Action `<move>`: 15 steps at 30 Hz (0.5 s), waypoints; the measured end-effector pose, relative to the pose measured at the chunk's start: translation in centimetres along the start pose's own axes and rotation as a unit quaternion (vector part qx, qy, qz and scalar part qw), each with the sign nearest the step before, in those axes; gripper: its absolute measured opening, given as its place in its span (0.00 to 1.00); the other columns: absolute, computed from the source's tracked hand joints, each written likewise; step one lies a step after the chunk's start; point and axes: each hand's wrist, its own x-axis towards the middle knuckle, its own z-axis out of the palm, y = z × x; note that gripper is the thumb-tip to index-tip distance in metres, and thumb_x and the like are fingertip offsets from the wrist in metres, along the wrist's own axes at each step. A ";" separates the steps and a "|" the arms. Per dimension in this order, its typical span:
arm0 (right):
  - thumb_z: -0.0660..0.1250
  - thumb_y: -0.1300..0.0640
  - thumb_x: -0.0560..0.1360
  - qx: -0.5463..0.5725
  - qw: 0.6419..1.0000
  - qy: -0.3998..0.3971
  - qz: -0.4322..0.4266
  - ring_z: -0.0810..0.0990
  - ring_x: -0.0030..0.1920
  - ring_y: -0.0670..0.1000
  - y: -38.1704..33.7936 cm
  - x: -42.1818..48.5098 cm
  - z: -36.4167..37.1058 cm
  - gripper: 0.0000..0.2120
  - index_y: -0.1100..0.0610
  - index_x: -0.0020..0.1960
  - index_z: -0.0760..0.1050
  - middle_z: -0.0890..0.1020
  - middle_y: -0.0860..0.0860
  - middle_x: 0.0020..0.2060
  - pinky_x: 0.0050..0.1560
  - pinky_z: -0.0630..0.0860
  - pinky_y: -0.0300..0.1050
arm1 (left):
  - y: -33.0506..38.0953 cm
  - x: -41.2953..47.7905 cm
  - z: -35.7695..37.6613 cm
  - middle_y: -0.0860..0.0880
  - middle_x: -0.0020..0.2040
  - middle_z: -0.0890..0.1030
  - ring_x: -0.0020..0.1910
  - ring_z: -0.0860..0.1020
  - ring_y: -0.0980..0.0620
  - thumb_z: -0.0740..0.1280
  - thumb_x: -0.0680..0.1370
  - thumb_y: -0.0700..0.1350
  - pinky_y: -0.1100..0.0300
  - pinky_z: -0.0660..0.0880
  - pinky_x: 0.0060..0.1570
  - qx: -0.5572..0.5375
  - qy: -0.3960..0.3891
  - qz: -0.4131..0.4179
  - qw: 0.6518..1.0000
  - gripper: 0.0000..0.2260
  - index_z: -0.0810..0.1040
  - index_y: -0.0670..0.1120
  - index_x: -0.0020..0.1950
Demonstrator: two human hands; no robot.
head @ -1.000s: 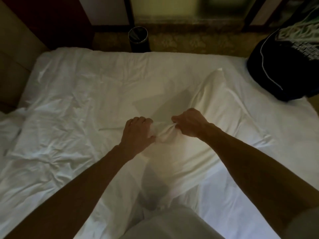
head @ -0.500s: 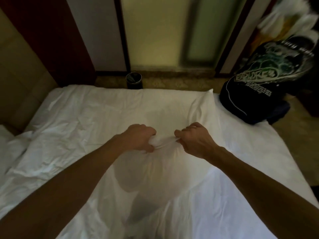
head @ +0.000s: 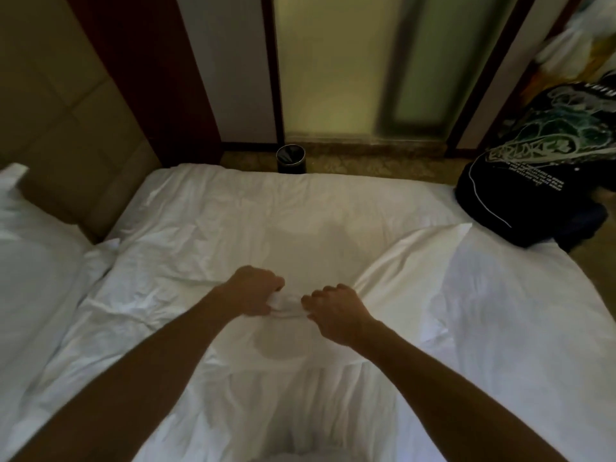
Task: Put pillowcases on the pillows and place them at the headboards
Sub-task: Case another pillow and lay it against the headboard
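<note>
A white pillow in its white pillowcase (head: pixel 410 281) is held up over the bed, its far corner pointing right toward the dark bag. My left hand (head: pixel 255 290) and my right hand (head: pixel 336 315) are both closed on a bunched edge of the pillowcase, close together in the middle of the view. The padded tan headboard (head: pixel 66 135) stands at the left. A second white pillow (head: pixel 30 241) lies at the left edge, below the headboard.
The bed (head: pixel 206 228) is covered with a wrinkled white sheet. A dark printed bag (head: pixel 533 181) sits on the bed's far right corner. A small black bin (head: pixel 290 159) stands on the floor beyond the bed, before a frosted glass door (head: pixel 360 68).
My head has lifted, so more wall and door show. Both hands have kept their grip on the pillowcase edge, and the pillow's far corner has swung out to the right.
</note>
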 end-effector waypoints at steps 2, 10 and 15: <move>0.64 0.50 0.78 0.004 1.000 -0.016 0.005 0.80 0.51 0.56 -0.4 0.9 0.8 0.09 0.51 0.56 0.74 0.82 0.51 0.50 0.52 0.74 0.50 | -0.2 -1.4 2.5 0.50 0.57 0.75 0.57 0.76 0.47 0.67 0.74 0.53 0.54 0.67 0.52 -0.008 0.034 -0.021 0.999 0.17 0.70 0.51 0.59; 0.65 0.39 0.75 0.042 0.987 -0.152 0.002 0.79 0.58 0.57 2.2 5.7 -0.4 0.31 0.49 0.73 0.62 0.81 0.53 0.57 0.62 0.71 0.51 | -0.2 -3.5 4.3 0.46 0.48 0.78 0.45 0.79 0.45 0.73 0.69 0.49 0.53 0.72 0.44 0.023 0.131 -0.032 0.991 0.16 0.76 0.48 0.55; 0.67 0.39 0.72 0.001 0.979 -0.205 -0.009 0.78 0.53 0.58 1.9 7.3 0.1 0.22 0.50 0.60 0.72 0.75 0.53 0.54 0.54 0.75 0.51 | -1.5 -5.0 4.4 0.46 0.55 0.77 0.53 0.76 0.45 0.68 0.76 0.56 0.51 0.70 0.52 0.039 0.159 -0.102 0.981 0.19 0.71 0.46 0.61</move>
